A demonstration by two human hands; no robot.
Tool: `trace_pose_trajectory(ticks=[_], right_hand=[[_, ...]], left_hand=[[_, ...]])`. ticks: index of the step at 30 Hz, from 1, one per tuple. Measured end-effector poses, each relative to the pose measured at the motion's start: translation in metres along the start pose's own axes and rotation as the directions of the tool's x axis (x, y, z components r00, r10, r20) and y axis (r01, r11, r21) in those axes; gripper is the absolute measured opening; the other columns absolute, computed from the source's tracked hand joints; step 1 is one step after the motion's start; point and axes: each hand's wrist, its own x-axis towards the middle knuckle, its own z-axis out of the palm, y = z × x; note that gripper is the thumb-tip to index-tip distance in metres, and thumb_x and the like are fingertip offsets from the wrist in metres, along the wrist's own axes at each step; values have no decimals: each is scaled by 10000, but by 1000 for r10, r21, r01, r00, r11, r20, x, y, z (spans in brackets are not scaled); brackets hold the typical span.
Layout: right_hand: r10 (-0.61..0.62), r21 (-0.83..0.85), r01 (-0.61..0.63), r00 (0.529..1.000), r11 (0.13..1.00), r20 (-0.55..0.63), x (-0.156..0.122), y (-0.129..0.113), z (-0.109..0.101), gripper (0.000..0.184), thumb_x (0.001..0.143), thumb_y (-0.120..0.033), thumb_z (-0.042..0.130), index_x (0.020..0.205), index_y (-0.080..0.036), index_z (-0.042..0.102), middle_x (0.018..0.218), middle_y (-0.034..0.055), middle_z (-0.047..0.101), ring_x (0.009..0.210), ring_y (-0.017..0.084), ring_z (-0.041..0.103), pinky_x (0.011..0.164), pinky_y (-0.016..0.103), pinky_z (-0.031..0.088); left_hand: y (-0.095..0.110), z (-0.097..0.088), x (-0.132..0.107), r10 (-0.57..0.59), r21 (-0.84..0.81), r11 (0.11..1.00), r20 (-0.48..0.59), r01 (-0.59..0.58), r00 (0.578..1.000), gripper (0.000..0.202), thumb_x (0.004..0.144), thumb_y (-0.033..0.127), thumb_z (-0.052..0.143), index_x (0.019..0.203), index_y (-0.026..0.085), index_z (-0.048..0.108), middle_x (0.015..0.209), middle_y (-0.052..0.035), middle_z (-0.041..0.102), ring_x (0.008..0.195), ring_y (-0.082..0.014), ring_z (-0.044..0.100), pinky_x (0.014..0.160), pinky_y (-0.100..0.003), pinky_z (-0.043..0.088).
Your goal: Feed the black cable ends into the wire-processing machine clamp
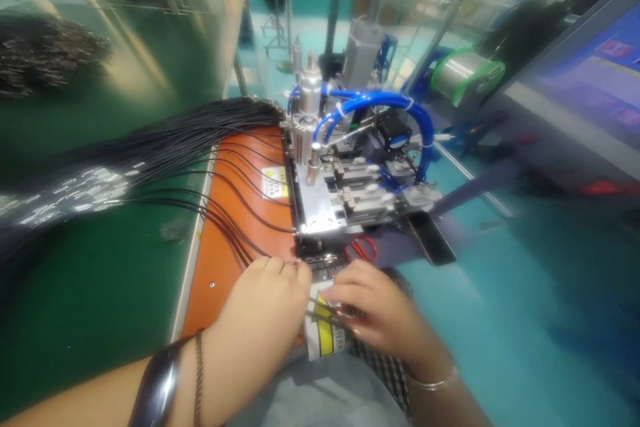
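My left hand is closed over several black cables, which reach it from the upper left across an orange board. Two thin dark strands, apparently the same cables, span the short gap to my right hand, whose fingers are pinched around them. Beneath the strands is a white and yellow label. Just beyond both hands stands a metal fixture with a cylinder and clamps. More single cables enter its left side, spaced apart. The cable ends inside my right hand are hidden.
A thick bundle of black cables hangs over the left edge of the orange board. Blue air hoses arch above the fixture. A phone-like dark slab lies at its right. Behind are a green-rimmed wire spool and a screen.
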Motion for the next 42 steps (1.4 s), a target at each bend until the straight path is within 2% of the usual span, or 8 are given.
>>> trace_pose_trajectory(ticks=[12, 16, 19, 21, 26, 34, 39, 42], right_hand=[[-60, 141, 58, 998, 988, 9, 8, -7, 12, 350, 917, -137, 449, 1224, -275, 544, 1060, 56, 652, 968, 179, 566, 867, 348, 477], [-27, 142, 29, 1000, 989, -13, 14, -4, 15, 361, 926, -149, 433, 1253, -269, 530, 1110, 65, 630, 1025, 177, 547, 900, 340, 463], [61, 183, -38, 991, 982, -122, 16, 0, 16, 288, 919, -178, 459, 1160, -259, 594, 1068, 59, 646, 986, 181, 568, 865, 331, 472], [192, 230, -140, 955, 963, -224, 17, 2, 18, 223, 914, -200, 478, 1071, -258, 626, 1002, 47, 664, 931, 179, 596, 822, 319, 485], [423, 289, -317, 764, 904, -487, 16, 0, 22, 93, 843, -252, 614, 935, -241, 619, 900, 25, 661, 812, 166, 630, 732, 289, 507], [317, 137, -300, 706, 944, -633, 19, -13, 24, 109, 819, -239, 648, 916, -217, 605, 773, 2, 651, 678, 148, 604, 635, 271, 489], [182, -20, -250, 755, 968, -629, 19, -16, 23, 73, 861, -172, 580, 845, -219, 634, 810, 7, 675, 745, 150, 613, 676, 274, 480], [178, -27, -270, 701, 962, -690, 17, -15, 23, 133, 860, -162, 580, 971, -216, 630, 869, 27, 681, 770, 157, 614, 684, 282, 482]], left_hand=[[-5, 3, 1, 2, -50, 999, 34, 0, 999, 320, 677, 194, 677, 971, 107, 586, 907, -125, 642, 815, -258, 621, 726, -389, 498], [-12, 9, 3, -36, 30, 999, -94, 39, 995, 280, 760, 59, 495, 1019, 97, 595, 1067, -176, 628, 912, -280, 618, 766, -405, 487], [-15, 9, 5, -11, -20, 1000, -186, 7, 982, 191, 819, 112, 470, 956, 125, 602, 937, -125, 645, 848, -264, 609, 751, -407, 479], [-15, 6, 7, 53, -86, 993, -249, -76, 967, 187, 870, 159, 437, 973, 155, 592, 863, -81, 637, 808, -233, 598, 735, -384, 475], [-11, 9, 9, 130, -114, 975, -396, -189, 909, 245, 891, 160, 422, 1113, 175, 524, 845, -54, 638, 748, -192, 594, 641, -313, 441], [-9, 18, 7, 91, -193, 962, -444, -195, 892, 91, 862, 154, 441, 882, 208, 511, 704, 11, 588, 619, -185, 521, 553, -306, 352], [-8, 20, 8, 65, -244, 948, -483, -206, 873, 171, 894, 163, 354, 826, 201, 506, 699, 5, 566, 627, -195, 507, 579, -328, 372], [-8, 20, 8, 76, -220, 953, -486, -206, 871, 184, 890, 148, 350, 827, 197, 516, 692, 2, 566, 621, -197, 505, 573, -329, 368]])
